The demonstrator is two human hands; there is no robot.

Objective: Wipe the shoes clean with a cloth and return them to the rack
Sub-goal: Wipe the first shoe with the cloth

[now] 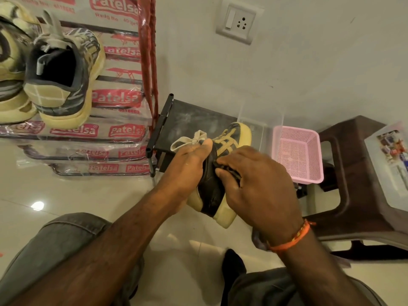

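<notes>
Up close, a seated person holds 1 black-and-tan shoe (215, 173) over the tiled floor (66, 195), between the knees. L hand (187, 171) grips the shoe from its lace side, thumb curled against the upper nr the cream laces. R hand (260, 186), w/ an orange thread band (293, 237) at the wrist, has fingers curled round a dark cloth (229, 171), pressing it on the shoe's black side panel. Toe points away, heel toward the camera.

At upper left, 2 more sneakers (59, 76) sit on the rack (123, 111), whose shelves are wrapped in clear plastic printed "Patelsa" in red, repeated many times; part of a "Redg No" line shows, digits unclear. Behind the hands: a small black stand (189, 120), a pink mesh basket (298, 155), a brown plastic stool (357, 173). A wall switch-and-socket plate (239, 23) is above.
</notes>
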